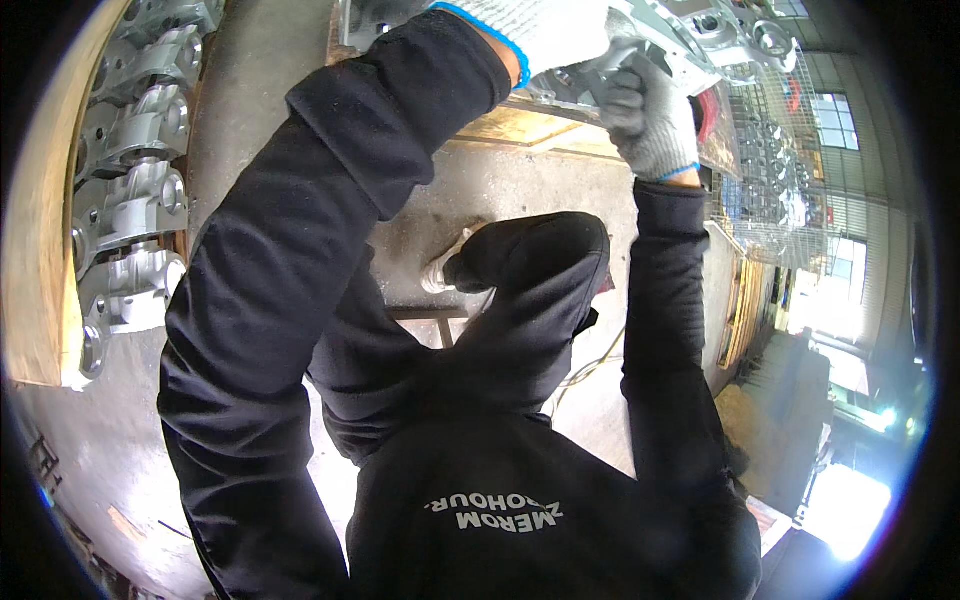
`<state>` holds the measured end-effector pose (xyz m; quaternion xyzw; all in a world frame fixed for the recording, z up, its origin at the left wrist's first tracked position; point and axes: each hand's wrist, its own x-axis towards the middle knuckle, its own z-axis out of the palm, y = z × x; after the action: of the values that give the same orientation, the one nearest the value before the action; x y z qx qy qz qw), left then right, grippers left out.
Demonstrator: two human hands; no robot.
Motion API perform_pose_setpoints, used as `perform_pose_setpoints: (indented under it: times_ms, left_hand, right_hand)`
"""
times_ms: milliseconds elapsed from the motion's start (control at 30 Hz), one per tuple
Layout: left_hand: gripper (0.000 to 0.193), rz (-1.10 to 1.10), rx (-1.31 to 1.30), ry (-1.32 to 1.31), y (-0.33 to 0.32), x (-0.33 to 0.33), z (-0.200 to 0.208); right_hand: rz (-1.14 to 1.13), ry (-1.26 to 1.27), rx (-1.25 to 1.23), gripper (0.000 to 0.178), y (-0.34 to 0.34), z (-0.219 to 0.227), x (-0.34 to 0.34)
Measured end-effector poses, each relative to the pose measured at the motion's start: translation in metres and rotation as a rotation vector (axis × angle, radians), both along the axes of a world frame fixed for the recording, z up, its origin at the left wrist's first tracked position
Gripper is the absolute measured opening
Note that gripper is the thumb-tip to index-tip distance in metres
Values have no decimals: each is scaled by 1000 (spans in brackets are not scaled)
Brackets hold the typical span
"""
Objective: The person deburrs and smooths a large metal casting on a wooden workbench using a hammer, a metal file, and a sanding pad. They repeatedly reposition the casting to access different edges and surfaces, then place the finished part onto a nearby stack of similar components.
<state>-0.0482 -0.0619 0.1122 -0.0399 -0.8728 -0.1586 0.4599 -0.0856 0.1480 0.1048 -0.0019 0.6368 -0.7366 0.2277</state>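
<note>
Right hand (648, 115), fingers partly curled, hold unclear, lies nearer the silver metal casting (712, 34), just below-left; left hand (555, 38), grip hidden, lies farther left of it

1. Near, I see a black top (600, 560) with pale lettering (505, 512) on its chest.
2. My left sleeve (255, 250) is black and heavily creased; the right sleeve (668, 300) matches.
3. Far off, my left grip (560, 40) and right grip (652, 115) wear whitish knit gloves, blue-edged.
4. Black trousers (530, 290), one pale shoe (440, 271).
</note>
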Motion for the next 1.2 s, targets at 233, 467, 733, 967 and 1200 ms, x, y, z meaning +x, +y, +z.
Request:
perform_pose_setpoints:
  times_ms: [233, 467, 733, 967, 1200]
  left_hand:
    - [37, -3, -28, -175, -1, -3, -3]
    - [36, 112, -12, 76, 4, -2, -4]
    - [43, 124, -87, -121, 8, 5, 8]
    - [77, 151, -197, -334, 1, -7, 11]
    - [72, 152, -214, -253, 3, -2, 12]
  right_hand:
    - [86, 524, 506, 24, 22, -9, -5]
    - [-191, 86, 391, 27, 28, 17, 32]
    - [-200, 118, 547, 37, 17, 29, 62]
    - [-168, -89, -26, 30, 45, 2, 42]
    - [56, -528, -932, 22, 54, -5, 30]
